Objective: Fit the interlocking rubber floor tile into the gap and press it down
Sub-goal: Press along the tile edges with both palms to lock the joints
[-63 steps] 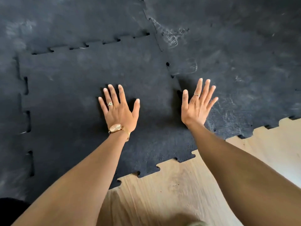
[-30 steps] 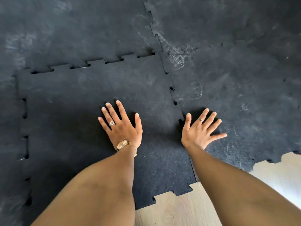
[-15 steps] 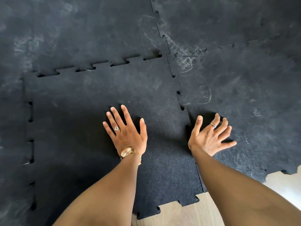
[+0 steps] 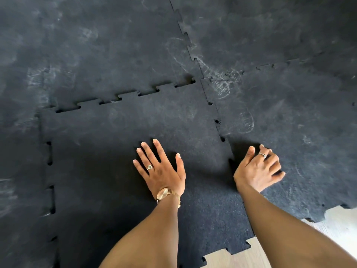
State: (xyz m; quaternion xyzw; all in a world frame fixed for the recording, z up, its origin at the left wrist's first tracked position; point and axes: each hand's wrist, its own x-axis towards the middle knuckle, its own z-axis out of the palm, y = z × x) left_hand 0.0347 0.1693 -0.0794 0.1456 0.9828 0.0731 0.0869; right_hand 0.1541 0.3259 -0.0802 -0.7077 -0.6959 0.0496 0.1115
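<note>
A black interlocking rubber tile (image 4: 119,151) lies in the gap among the other black tiles, its toothed edges meeting its neighbours at the back, left and right, with small dark gaps along those seams. My left hand (image 4: 160,171) rests flat on this tile, fingers spread, with a ring and a gold watch. My right hand (image 4: 258,171) presses on the neighbouring tile (image 4: 299,132) just right of the seam, its fingers curled loosely under, holding nothing.
Laid black rubber tiles (image 4: 96,45) with pale scuff marks cover the floor at the back and on both sides. Bare light wooden floor (image 4: 241,258) shows at the bottom right beyond the toothed front edges.
The view has shifted forward, so less wooden floor shows. My right hand's fingers have curled from spread flat to loosely bent. My left hand stays flat on the tile.
</note>
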